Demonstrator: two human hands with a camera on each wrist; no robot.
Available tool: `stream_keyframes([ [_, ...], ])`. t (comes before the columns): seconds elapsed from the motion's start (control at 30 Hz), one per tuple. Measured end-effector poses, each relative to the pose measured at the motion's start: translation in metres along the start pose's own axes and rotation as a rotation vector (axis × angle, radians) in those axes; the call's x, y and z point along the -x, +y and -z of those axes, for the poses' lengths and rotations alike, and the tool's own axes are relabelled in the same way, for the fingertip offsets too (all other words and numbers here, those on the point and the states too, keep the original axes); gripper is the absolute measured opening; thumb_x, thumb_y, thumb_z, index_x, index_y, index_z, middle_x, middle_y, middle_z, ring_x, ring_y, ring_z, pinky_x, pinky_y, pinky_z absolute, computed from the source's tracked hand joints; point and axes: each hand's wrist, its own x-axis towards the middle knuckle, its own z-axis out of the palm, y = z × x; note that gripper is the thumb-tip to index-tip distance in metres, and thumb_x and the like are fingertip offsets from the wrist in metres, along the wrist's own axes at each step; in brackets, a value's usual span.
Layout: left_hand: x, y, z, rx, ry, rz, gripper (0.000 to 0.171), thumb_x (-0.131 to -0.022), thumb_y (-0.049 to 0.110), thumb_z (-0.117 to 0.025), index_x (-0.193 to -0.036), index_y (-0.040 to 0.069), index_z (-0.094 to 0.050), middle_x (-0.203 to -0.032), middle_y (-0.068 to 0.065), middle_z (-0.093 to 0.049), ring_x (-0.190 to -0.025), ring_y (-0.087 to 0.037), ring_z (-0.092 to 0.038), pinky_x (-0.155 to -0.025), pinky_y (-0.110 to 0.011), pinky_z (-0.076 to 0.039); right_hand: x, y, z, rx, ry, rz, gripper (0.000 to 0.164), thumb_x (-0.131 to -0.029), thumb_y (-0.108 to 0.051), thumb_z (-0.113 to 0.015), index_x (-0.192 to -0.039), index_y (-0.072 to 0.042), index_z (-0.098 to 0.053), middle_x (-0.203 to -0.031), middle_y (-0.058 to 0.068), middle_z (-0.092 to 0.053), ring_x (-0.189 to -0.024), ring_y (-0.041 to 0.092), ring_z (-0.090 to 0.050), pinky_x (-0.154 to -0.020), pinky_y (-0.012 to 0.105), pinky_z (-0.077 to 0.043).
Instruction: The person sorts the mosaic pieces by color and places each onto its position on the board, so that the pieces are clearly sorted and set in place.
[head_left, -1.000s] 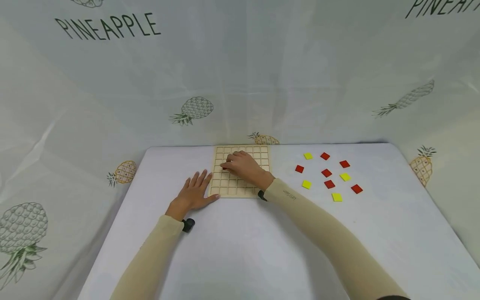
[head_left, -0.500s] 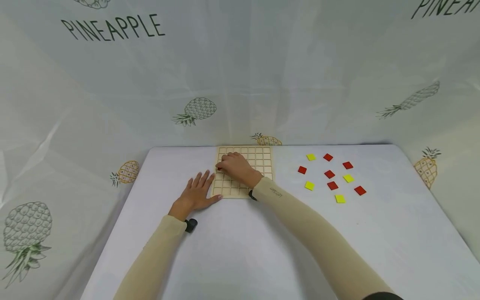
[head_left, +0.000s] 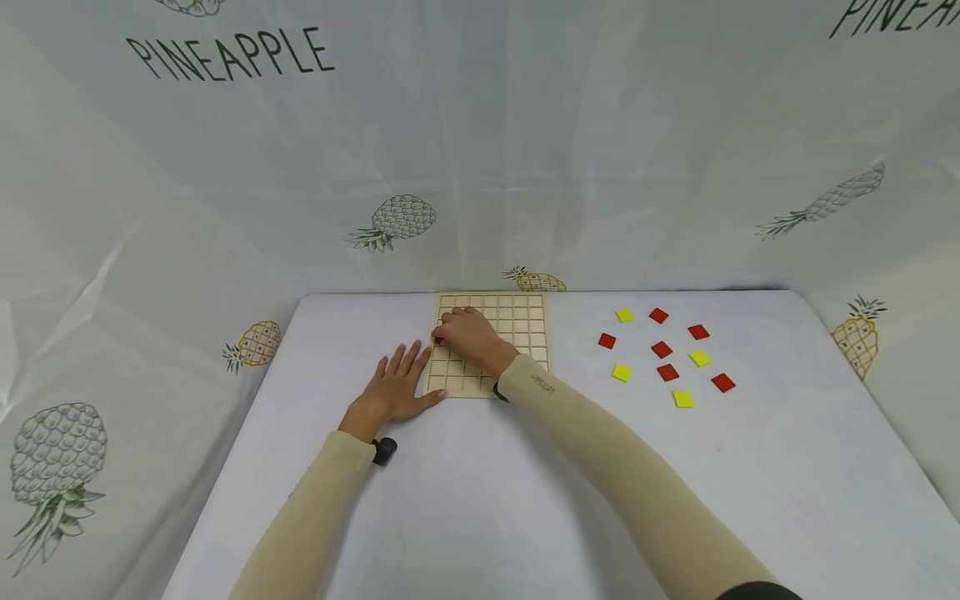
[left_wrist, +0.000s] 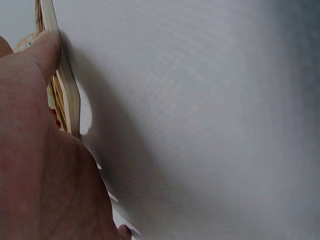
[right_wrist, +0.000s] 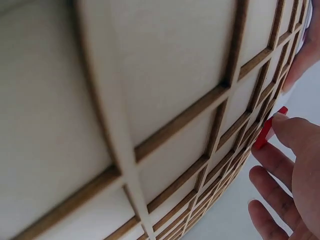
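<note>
A light wooden grid board point(head_left: 517, 325) with square recesses lies at the table's far side. My right hand point(head_left: 472, 337) is over the board's left part and pinches a red square tile point(right_wrist: 270, 127) between thumb and fingers. In the right wrist view the tile is tilted at the board's edge; whether it touches a recess I cannot tell. My left hand point(head_left: 393, 392) lies flat with fingers spread beside the board's left edge. Its thumb point(left_wrist: 45, 50) touches the board's edge in the left wrist view.
Right of the board, several red tiles point(head_left: 662, 350) and several yellow tiles point(head_left: 622, 372) lie scattered on the white table point(head_left: 480, 500). A pineapple-print curtain point(head_left: 637, 167) hangs behind the table.
My right hand has shifted slightly left over the board with the red tile, then stayed nearly in place. The left hand has kept its place; the whole view has drifted a little.
</note>
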Motion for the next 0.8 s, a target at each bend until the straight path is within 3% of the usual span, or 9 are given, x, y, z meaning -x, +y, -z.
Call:
stream_keyframes([
  [0.27, -0.0041, -0.0029, -0.0056, 0.011, 0.014, -0.009, 0.091, -0.106, 0.059, -0.049, -0.17, 0.006, -0.011, -0.178, -0.018, -0.002, -0.163, -0.043, -0.001, -0.13, -0.062, -0.003, -0.0013, -0.0019, 0.0002, 0.015, -0.006, -0.024, 0.024, -0.107, -0.025, -0.066, -0.128, -0.024, -0.078, -0.125, 0.0, -0.073, -0.124, 0.021, -0.065, -0.114, 0.042, -0.048],
  [0.57, 0.0019, 0.0028, 0.0013, 0.009, 0.003, -0.008, 0.09, -0.107, 0.056, -0.05, -0.17, 0.004, -0.013, -0.178, -0.019, -0.004, -0.163, -0.043, -0.002, -0.13, -0.061, -0.003, -0.0063, -0.0014, -0.0046, 0.028, -0.012, -0.039, 0.024, -0.105, -0.028, -0.068, -0.127, -0.025, -0.078, -0.126, -0.003, -0.072, -0.125, 0.019, -0.064, -0.114, 0.042, -0.048],
  [0.8, -0.0067, -0.0061, -0.0084, -0.012, 0.001, -0.005, 0.092, -0.106, 0.061, -0.046, -0.171, 0.006, -0.009, -0.178, -0.018, 0.0, -0.163, -0.043, 0.0, -0.129, -0.062, -0.002, -0.0052, -0.0049, -0.0047, 0.061, -0.026, -0.049, 0.024, -0.105, -0.022, -0.068, -0.126, -0.024, -0.079, -0.123, -0.003, -0.074, -0.121, 0.019, -0.066, -0.113, 0.042, -0.049],
])
